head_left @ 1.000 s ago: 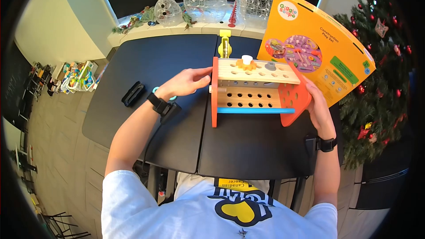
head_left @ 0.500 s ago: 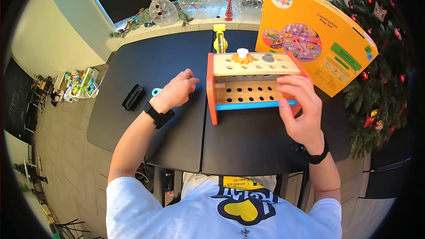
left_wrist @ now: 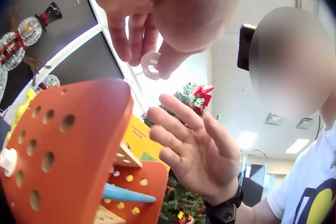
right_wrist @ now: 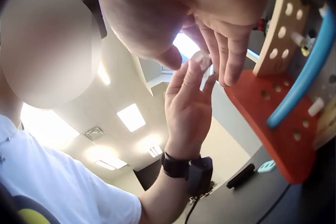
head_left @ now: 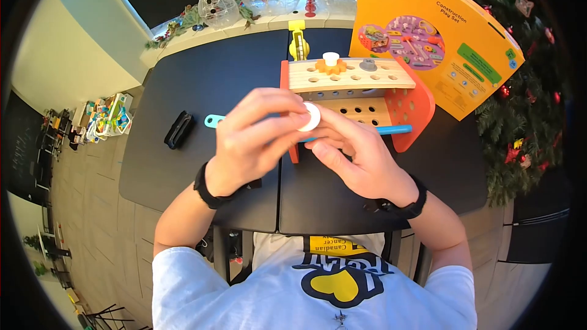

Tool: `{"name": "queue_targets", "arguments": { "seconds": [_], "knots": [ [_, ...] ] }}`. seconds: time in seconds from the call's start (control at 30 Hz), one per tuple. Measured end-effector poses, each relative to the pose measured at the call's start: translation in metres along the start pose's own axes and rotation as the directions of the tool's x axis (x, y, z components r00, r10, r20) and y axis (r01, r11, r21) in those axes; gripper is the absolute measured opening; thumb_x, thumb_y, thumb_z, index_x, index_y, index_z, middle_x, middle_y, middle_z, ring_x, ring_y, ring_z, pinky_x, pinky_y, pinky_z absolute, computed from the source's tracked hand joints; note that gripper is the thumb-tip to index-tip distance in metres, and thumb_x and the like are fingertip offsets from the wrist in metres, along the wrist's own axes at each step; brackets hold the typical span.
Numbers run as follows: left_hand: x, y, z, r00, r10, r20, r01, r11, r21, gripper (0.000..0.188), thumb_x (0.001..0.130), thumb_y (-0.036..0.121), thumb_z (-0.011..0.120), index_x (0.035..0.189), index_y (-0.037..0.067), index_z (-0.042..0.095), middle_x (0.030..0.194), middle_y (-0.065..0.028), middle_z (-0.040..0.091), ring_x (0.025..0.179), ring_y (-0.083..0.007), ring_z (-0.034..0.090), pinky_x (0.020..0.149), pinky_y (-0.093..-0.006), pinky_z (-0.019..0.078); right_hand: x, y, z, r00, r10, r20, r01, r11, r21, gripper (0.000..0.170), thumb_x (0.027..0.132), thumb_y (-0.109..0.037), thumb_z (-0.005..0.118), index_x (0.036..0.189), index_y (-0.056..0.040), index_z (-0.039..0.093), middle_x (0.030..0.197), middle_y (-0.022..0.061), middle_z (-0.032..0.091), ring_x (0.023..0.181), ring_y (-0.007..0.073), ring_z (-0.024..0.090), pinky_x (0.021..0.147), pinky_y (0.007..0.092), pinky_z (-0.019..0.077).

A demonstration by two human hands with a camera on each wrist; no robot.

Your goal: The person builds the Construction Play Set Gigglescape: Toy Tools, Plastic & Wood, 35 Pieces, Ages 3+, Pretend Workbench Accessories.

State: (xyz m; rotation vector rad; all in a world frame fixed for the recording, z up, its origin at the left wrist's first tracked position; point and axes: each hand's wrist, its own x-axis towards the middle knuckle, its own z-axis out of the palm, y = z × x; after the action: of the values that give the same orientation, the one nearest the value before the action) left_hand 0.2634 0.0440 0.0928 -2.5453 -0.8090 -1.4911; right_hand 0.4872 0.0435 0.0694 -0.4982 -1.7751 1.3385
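Between thumb and fingertips, my left hand [head_left: 254,140] pinches a white ring-shaped nut [head_left: 310,117]. The nut's central hole shows in the left wrist view. My right hand [head_left: 361,159] is close beside it, fingers extended and the palm visible in the left wrist view [left_wrist: 197,153]. Behind both hands stands a toy workbench with red side panels [head_left: 416,105], a wooden top [head_left: 351,74] and a blue rod [head_left: 394,129]. An orange gear [head_left: 331,68] with a white bolt and a grey piece [head_left: 368,65] sit on top. The hands cover part of its front.
On the dark table lie a black case [head_left: 180,129] and a teal piece [head_left: 214,121], partly behind the left hand. A yellow toy tool [head_left: 298,43] is behind the bench. The orange box [head_left: 437,30] stands at the back right, beside a decorated tree [head_left: 520,122].
The left hand has moved from the bench's left side to its front, and the nut now shows in its fingers. The right hand has left the right panel and come to meet it.
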Motion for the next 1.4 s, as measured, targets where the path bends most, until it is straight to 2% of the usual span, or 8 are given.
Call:
{"name": "queue_targets", "arguments": {
  "seconds": [0.3,0.47,0.63,0.7,0.77,0.93,1.1,1.4],
  "knots": [
    [-0.003,0.002,0.013,0.996,0.025,0.08,-0.025,1.0,0.0,0.024,0.078,-0.002,0.084,0.1,-0.001,0.076,0.117,-0.0144,0.075,0.111,-0.0335,0.072,0.093,-0.0416,0.0603,0.011,0.02,-0.01,0.992,0.061,-0.115,-0.03,0.967,0.254,0.03,0.101,-0.005,0.07,0.127,0.0077,0.061,0.125,0.0121,0.071,0.117,0.0176,0.07,0.101,0.0312,0.0569],
    [-0.008,-0.004,0.012,0.985,0.03,0.168,-0.03,1.0,-0.002,0.021,0.081,-0.004,0.078,0.102,-0.001,0.075,0.117,-0.0156,0.075,0.112,-0.0353,0.071,0.096,-0.0443,0.0584,0.019,0.023,-0.022,0.987,0.133,-0.087,-0.146,0.977,-0.154,0.022,0.095,-0.004,0.075,0.112,0.0027,0.063,0.108,0.0147,0.074,0.107,0.0227,0.075,0.09,0.0334,0.0595],
    [-0.015,-0.032,0.0,0.987,-0.1,-0.124,0.106,0.993,0.043,0.013,0.088,-0.001,0.073,0.101,-0.002,0.072,0.111,-0.0153,0.075,0.106,-0.0305,0.071,0.095,-0.0403,0.056,0.028,0.04,-0.022,0.998,0.07,0.007,-0.05,0.77,-0.636,0.024,0.095,-0.008,0.075,0.108,0.0045,0.059,0.098,0.0195,0.071,0.094,0.0334,0.075,0.081,0.0399,0.0592],
    [-0.027,-0.05,0.005,0.853,-0.512,-0.102,0.49,0.852,-0.182,0.013,0.095,0.002,0.07,0.108,-0.002,0.071,0.11,-0.0115,0.074,0.103,-0.022,0.07,0.093,-0.0356,0.0557,0.033,0.043,-0.022,0.993,0.117,-0.018,-0.096,0.711,-0.696,0.025,0.095,-0.009,0.075,0.106,0.0055,0.059,0.097,0.0204,0.071,0.092,0.0341,0.075,0.079,0.0408,0.0587],
    [-0.032,-0.062,0.004,0.574,-0.806,0.146,0.819,0.561,-0.123,0.019,0.103,0.009,0.064,0.117,-0.002,0.068,0.112,-0.0082,0.073,0.102,-0.0154,0.068,0.091,-0.0306,0.0549,0.041,0.047,-0.024,0.982,0.181,-0.056,-0.166,0.676,-0.717,0.026,0.094,-0.012,0.076,0.104,0.0052,0.059,0.096,0.0217,0.07,0.089,0.0368,0.073,0.076,0.0432,0.0567],
    [-0.075,-0.1,0.03,0.389,-0.836,0.386,0.921,0.365,-0.137,0.03,0.1,0.02,0.069,0.119,-0.003,0.072,0.106,-0.0138,0.077,0.098,-0.0188,0.071,0.087,-0.0347,0.0565,0.062,0.061,-0.033,0.958,0.285,-0.007,-0.185,0.604,-0.775,0.031,0.089,-0.016,0.08,0.101,0.006,0.062,0.095,0.0251,0.07,0.094,0.039,0.072,0.079,0.045,0.0546],
    [-0.068,-0.089,0.032,0.362,-0.831,0.423,0.93,0.355,-0.098,0.032,0.101,0.021,0.068,0.123,-0.002,0.072,0.109,-0.0151,0.077,0.103,-0.0221,0.072,0.093,-0.0362,0.0557,0.081,0.066,-0.027,0.892,0.452,-0.026,-0.271,0.487,-0.83,0.037,0.088,-0.014,0.079,0.117,0.0055,0.066,0.111,0.0276,0.071,0.11,0.0404,0.069,0.091,0.0454,0.055],
    [-0.07,-0.088,0.032,0.381,-0.824,0.42,0.922,0.374,-0.102,0.035,0.1,0.023,0.069,0.124,-0.003,0.072,0.115,-0.0179,0.077,0.11,-0.0266,0.073,0.097,-0.0381,0.0551,0.086,0.105,-0.024,0.961,0.277,-0.012,-0.18,0.589,-0.788,0.048,0.087,0.0,0.072,0.133,0.0017,0.058,0.128,0.0246,0.067,0.12,0.0421,0.064,0.101,0.045,0.0536]
  ]
}}
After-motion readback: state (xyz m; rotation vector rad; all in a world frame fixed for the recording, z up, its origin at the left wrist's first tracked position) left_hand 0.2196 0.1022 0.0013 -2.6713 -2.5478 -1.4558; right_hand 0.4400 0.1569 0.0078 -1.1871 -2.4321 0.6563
